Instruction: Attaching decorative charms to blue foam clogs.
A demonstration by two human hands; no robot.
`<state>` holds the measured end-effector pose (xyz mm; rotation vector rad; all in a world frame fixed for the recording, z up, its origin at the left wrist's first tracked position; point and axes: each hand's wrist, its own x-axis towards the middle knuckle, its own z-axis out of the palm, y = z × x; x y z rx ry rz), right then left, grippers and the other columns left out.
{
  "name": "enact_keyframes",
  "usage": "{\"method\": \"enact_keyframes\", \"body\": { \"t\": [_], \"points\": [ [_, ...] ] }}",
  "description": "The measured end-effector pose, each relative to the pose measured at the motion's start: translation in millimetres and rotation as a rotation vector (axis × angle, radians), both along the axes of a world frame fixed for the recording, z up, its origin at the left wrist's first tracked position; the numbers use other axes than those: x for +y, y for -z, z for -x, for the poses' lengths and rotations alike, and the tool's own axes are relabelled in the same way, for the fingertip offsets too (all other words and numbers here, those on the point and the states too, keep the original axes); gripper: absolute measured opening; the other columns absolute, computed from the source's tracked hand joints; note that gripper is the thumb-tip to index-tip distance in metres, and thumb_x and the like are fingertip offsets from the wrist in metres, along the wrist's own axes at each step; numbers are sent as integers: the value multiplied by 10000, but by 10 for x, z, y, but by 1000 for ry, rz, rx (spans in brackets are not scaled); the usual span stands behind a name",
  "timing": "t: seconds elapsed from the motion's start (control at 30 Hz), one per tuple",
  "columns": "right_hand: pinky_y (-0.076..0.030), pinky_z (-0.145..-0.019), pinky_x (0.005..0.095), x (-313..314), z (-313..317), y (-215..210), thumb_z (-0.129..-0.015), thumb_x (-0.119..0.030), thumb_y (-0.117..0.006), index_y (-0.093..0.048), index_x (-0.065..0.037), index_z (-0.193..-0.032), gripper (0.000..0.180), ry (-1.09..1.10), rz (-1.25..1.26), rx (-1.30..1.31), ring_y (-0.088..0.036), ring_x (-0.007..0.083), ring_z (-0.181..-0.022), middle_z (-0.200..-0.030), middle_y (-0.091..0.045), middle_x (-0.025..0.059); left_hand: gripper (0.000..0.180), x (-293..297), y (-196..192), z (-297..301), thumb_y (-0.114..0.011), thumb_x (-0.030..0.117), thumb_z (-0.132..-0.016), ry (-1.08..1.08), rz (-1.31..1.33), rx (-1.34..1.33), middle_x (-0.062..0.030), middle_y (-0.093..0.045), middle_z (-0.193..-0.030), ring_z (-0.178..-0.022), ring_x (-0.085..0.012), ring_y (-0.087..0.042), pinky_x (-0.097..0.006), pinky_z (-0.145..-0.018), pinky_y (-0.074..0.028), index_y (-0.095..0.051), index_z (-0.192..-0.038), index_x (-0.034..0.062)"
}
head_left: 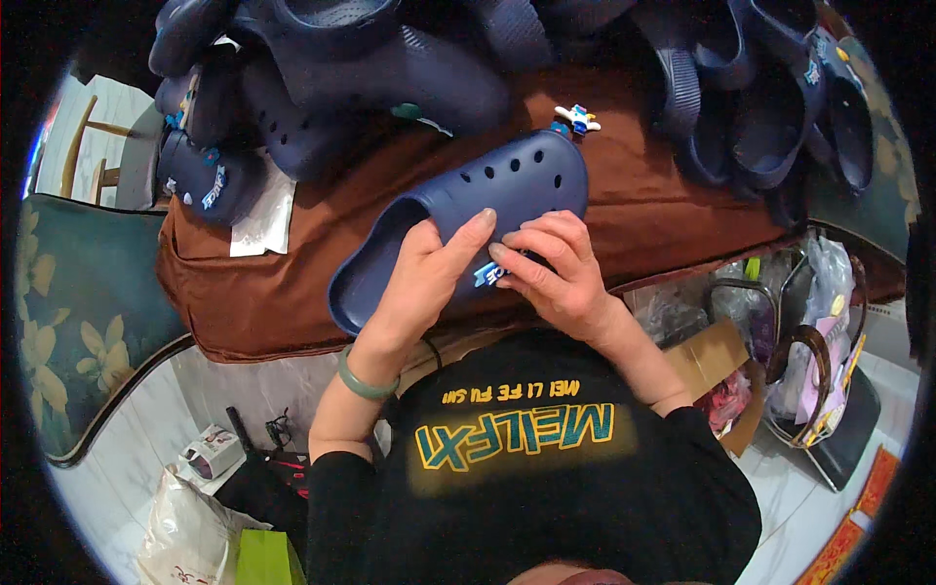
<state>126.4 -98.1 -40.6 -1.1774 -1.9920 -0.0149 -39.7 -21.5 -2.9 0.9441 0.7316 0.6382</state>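
A navy blue foam clog (456,195) with round holes lies tilted in front of me, toe to the upper right. My left hand (419,278) is closed on its side, the fingers inside the opening and the thumb on top. My right hand (564,265) pinches a small blue and white shoe charm (487,274) against the clog's near side. Whether the charm's peg sits in a hole is hidden by my fingers. Just beyond the toe rests a white figure-shaped charm (582,120), beside a small blue charm (559,128).
Several navy clogs (390,78) are heaped at the far side of the brown cloth (249,307), more at the right (770,127). A charm-decorated clog (210,185) stands by a white paper (265,210). Bags and a cardboard box (710,359) are below right.
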Motion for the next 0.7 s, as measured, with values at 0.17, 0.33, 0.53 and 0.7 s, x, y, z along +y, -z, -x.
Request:
{"method": "enact_keyframes", "body": {
  "t": [0.17, 0.33, 0.53, 0.7],
  "points": [
    [-403, -831, 405, -1, 30, 32, -672, -90, -752, -591, -86, -1032, 394, -14, 34, 103, -505, 257, -980, -1062, -559, 54, 258, 1, 29, 22, -569, 187, -950, -17, 103, 2, -41, -634, -1020, -860, -78, -586, -243, -743, -494, -581, -1118, -7],
    [-391, -793, 377, 17, -95, 135, -706, -25, -701, -559, -94, -928, 272, -212, 21, 166, -537, 251, -906, -983, -582, 34, 279, 5, -60, 26, -568, 203, -951, 9, 125, 9, -39, -630, -1013, -859, -79, -587, -245, -737, -498, -569, -1133, -9],
    [-503, -717, 335, -69, -325, 85, -699, 61, -704, -649, -36, -947, 273, 54, 44, 280, -599, 260, -815, -957, -618, 100, 368, 18, -85, -17, -530, 279, -969, 19, 94, 25, -64, -630, -1053, -920, -103, -589, -255, -801, -487, -562, -1172, -26],
    [-496, -764, 335, -242, -431, -13, -705, 36, -733, -670, -58, -957, 277, 392, 284, 486, -601, 242, -872, -939, -620, 85, 515, 18, -42, -9, -437, 416, -992, 40, 117, 25, -87, -635, -1096, -989, -117, -582, -261, -859, -465, -583, -1187, -37]
  ]
}}
